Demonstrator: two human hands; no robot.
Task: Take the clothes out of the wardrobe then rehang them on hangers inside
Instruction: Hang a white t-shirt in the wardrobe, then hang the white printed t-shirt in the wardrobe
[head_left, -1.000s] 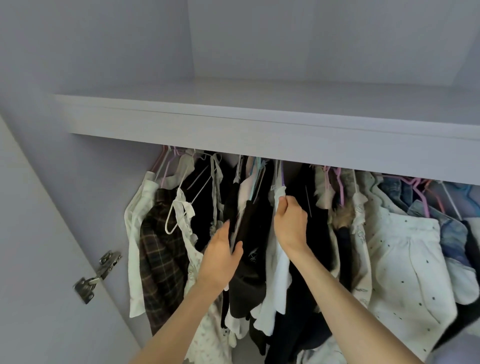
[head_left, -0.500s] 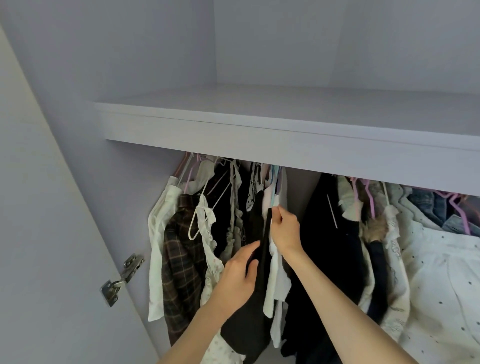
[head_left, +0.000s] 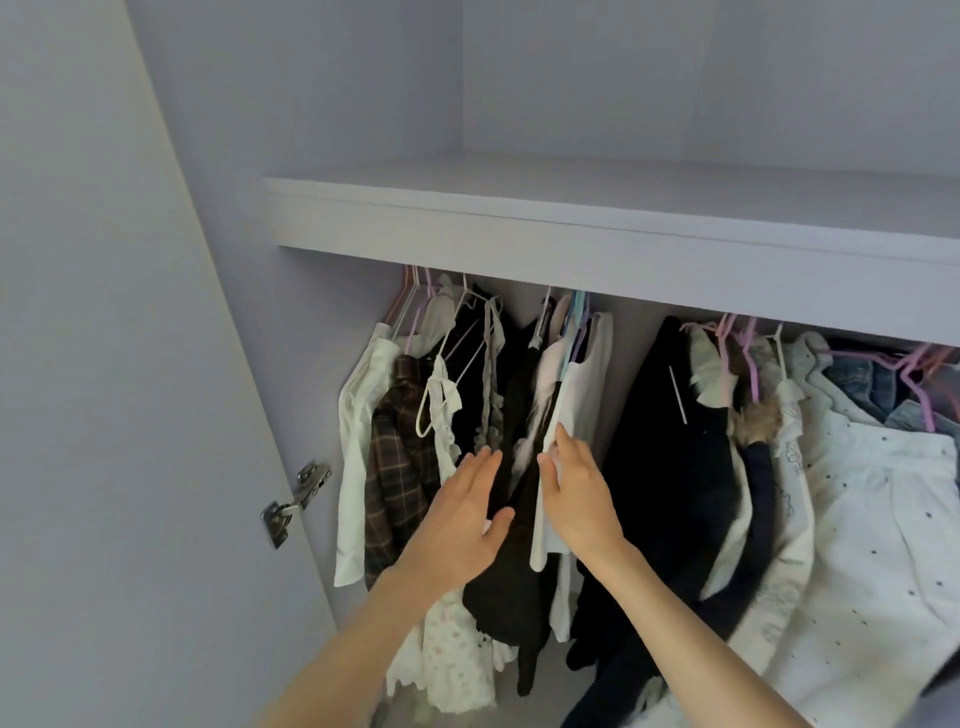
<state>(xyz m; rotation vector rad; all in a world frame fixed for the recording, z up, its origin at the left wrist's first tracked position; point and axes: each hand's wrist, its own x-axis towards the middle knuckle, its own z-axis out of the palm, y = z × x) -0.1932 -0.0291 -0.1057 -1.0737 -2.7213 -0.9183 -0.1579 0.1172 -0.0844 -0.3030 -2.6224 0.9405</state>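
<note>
left hand (head_left: 462, 525) flat, fingers straight and spread a bit, palm against the black garment (head_left: 511, 519) hanging between both hands, thumb hooked under its front edge; pressing rather than gripping; right hand (head_left: 579, 496) just right of it, fingers mostly extended, tips on the edge of a white garment (head_left: 566, 410), can't tell if anything is pinched there, looks open; both forearms come up from the bottom edge; black garment hangs from a hanger up by the rail, which is hidden under the shelf (head_left: 597, 244) above the hands; left of the left hand: cream strappy top (head_left: 441, 410), plaid shirt (head_left: 397, 457), then a white shirt (head_left: 358, 441) nearest the wardrobe side wall, with a lacy floral piece (head_left: 452, 660) below the left wrist; right of the right hand a gap showing the back wall, then a dark long coat (head_left: 670, 467), a fur-trimmed item (head_left: 758, 426), white dotted garment (head_left: 893, 530) and denim (head_left: 862, 379) on pink hangers (head_left: 914, 374) far right; more pink and white hangers (head_left: 415, 306) bunched above-left of the hands; far left of the hands the open wardrobe door (head_left: 104, 415) with a metal hinge (head_left: 296, 501) at about hand height
</note>
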